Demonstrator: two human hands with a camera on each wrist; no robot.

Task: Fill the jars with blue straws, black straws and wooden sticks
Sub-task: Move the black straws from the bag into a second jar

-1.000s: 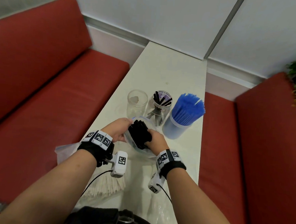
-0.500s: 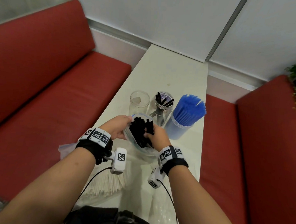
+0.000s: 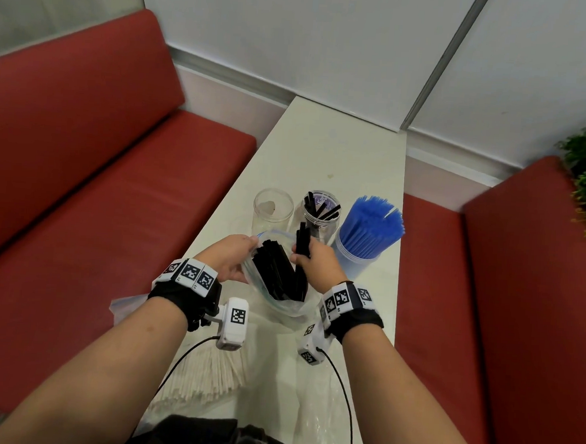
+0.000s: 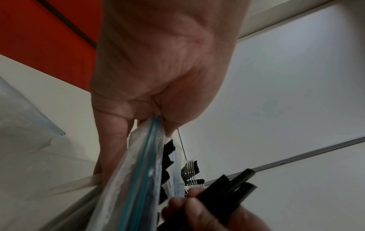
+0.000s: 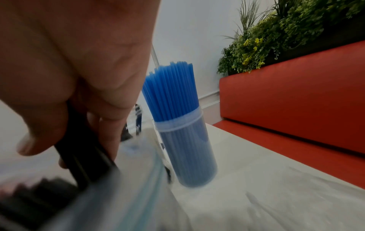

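My right hand's fingers are curled round a small bunch of black plastic straws, drawn half out of the clear zip-top plastic bag, while my left hand pinches the bag's blue-striped rim to keep its mouth open and the bundle upright. My right hand works at the bag's far side, nearest the jars. The rest of the black straws stand packed in the bag, near the middle of the white table. Just beyond, three jars stand in a row across the table: a clear empty glass jar toward the left edge, a clear jar holding a few black straws in the middle, and a frosted plastic jar crammed with blue straws at the right edge. Pale wooden sticks lie fanned in their wrapper by the near edge. The bag's raised rim lies between my fistful and the middle jar, so the lift likely needs to clear it.
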